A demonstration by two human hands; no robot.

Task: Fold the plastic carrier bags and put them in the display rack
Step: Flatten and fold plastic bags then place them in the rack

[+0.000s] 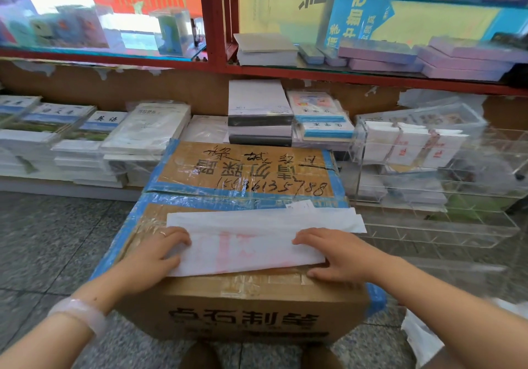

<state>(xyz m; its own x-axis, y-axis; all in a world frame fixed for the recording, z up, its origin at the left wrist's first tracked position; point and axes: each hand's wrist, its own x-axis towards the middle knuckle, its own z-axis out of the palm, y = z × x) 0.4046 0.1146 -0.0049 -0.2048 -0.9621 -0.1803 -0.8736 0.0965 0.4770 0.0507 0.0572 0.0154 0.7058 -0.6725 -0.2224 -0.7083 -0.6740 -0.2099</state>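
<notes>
Clear rack (360, 145) holds folded bags (411, 144); hands (160, 250) press another.

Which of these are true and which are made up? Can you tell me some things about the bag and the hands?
1. The white plastic bag lies on a cardboard box. True.
2. Only one hand touches the bag. False: the left hand and the right hand both rest on it.
3. The clear display rack stands to the right of the box. True.
4. The rack holds no folded bags yet. False: several white folded bags stand in it.
</notes>
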